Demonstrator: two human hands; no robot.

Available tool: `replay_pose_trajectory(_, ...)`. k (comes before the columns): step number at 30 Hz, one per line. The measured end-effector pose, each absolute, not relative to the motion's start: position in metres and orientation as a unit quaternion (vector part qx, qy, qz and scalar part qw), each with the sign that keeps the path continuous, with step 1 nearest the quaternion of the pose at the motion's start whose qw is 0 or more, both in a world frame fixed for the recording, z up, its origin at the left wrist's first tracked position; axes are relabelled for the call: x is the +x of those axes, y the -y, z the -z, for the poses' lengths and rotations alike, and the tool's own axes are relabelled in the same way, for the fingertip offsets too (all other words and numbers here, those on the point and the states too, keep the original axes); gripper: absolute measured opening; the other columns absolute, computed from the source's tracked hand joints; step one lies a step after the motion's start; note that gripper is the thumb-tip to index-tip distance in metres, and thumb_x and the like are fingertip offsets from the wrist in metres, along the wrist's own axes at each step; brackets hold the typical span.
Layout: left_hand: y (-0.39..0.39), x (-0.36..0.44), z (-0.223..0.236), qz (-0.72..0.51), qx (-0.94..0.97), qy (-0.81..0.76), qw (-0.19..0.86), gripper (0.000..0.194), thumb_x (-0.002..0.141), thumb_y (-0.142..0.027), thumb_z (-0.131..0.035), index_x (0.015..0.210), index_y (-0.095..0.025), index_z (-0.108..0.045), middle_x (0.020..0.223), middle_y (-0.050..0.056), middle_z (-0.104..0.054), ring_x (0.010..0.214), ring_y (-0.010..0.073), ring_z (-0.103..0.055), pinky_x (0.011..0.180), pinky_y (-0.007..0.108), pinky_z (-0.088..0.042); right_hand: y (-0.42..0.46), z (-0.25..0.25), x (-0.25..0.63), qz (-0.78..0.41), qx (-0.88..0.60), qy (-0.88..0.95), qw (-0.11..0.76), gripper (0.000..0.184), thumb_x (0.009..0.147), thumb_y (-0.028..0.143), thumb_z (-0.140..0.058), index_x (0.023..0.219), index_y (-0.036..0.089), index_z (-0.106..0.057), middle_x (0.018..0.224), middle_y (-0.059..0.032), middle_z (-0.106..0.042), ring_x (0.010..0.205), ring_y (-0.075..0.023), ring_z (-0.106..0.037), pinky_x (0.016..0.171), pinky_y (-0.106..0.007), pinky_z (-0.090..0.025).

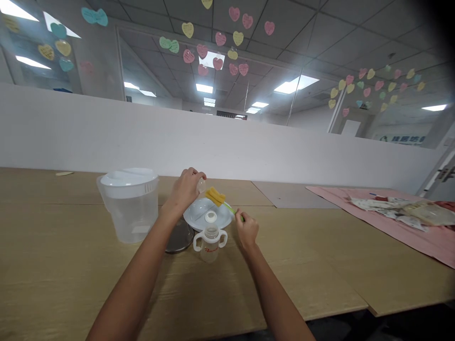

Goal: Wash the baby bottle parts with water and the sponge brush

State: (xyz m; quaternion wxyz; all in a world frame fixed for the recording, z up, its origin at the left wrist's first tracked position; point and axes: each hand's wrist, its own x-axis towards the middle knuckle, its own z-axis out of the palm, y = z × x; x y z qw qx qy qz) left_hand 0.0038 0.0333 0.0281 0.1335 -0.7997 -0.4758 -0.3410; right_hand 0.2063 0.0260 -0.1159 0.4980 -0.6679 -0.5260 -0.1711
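Note:
My left hand (pixel 186 188) is closed on a small clear bottle cap (pixel 201 185), held up over the left side of a white bowl (pixel 225 222). My right hand (pixel 247 230) grips the green handle of a bottle brush with a yellow sponge head (pixel 215 196). The sponge points toward the cap, with a small gap between them. In front of the bowl stands a clear baby bottle (pixel 209 251) with two white side handles and an uncovered threaded neck. A white nipple ring (pixel 211 217) shows just behind the neck, at the bowl's near side.
Left of the bowl stands a large translucent lidded pitcher (pixel 133 208). A dark round lid or plate (pixel 180 237) lies between them, partly behind my left forearm. Farther right, a pink cloth (pixel 377 215) carries packets. A white wall (pixel 213 149) borders the wooden table's back.

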Motion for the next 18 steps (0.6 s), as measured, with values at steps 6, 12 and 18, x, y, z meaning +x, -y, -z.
replay_pose_trajectory(6,-0.031,-0.002,-0.034,0.373,-0.815,0.440,0.059,0.036,0.062,-0.015,-0.060,0.097,-0.020,-0.054,0.093,0.004,-0.052,0.090,0.0198,-0.051,0.081,0.032,-0.042,-0.026,0.115,0.206,0.157,-0.677,0.523,0.493,0.059,0.084,0.049,-0.026,0.055,0.014,-0.062,0.046,-0.0059,-0.054,0.043,-0.0089,-0.032,0.048,-0.024,-0.016)
replay_pose_trajectory(12,-0.033,0.006,-0.030,0.356,-0.848,0.392,-0.001,0.036,0.062,-0.023,-0.062,0.097,-0.021,-0.053,0.093,0.003,-0.054,0.085,0.0188,-0.053,0.076,0.030,-0.043,-0.026,0.117,0.207,0.176,-0.656,0.533,0.505,0.058,0.084,0.049,-0.027,0.054,0.013,-0.061,0.045,-0.0038,-0.051,0.043,-0.0084,-0.031,0.047,-0.024,-0.017)
replay_pose_trajectory(18,-0.042,0.003,-0.024,0.348,-0.846,0.404,-0.017,0.037,0.059,-0.021,-0.062,0.095,-0.020,-0.054,0.092,0.004,-0.055,0.084,0.0191,-0.053,0.075,0.031,-0.043,-0.028,0.119,0.208,0.185,-0.622,0.530,0.546,0.054,0.084,0.046,-0.031,0.049,0.014,-0.056,0.042,0.0005,-0.043,0.043,-0.0076,-0.027,0.047,-0.022,-0.019)
